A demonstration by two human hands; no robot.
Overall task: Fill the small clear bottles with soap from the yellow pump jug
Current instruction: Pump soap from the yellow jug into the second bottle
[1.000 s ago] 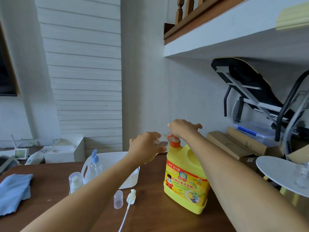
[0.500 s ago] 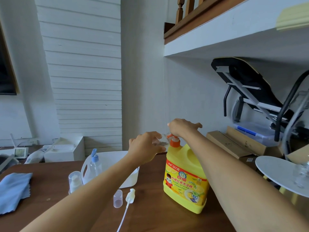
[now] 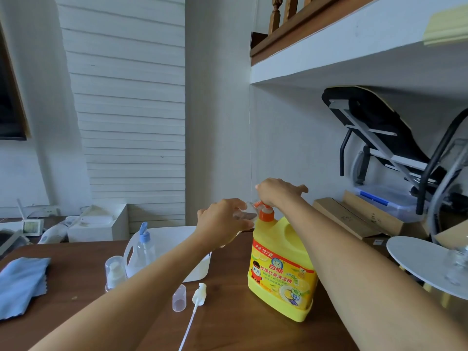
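Observation:
The yellow pump jug (image 3: 282,272) stands on the brown table (image 3: 83,315), its orange pump (image 3: 266,212) on top. My right hand (image 3: 277,192) rests on the pump head with fingers spread. My left hand (image 3: 222,221) grips a small clear bottle (image 3: 247,214) held at the pump's spout; the bottle is mostly hidden by my fingers. On the table in front lie a clear cap (image 3: 179,298) and a white pump top with a long tube (image 3: 197,300).
A white tub (image 3: 197,267) stands behind my left arm, with a blue-capped bottle (image 3: 144,247) and a small capped pump bottle (image 3: 115,272) beside it. A blue cloth (image 3: 21,285) lies far left. A grey round tabletop (image 3: 425,262) sits at right, boxes behind.
Both hands stay at the pump; the right hand has dipped only slightly. The view has shifted a little.

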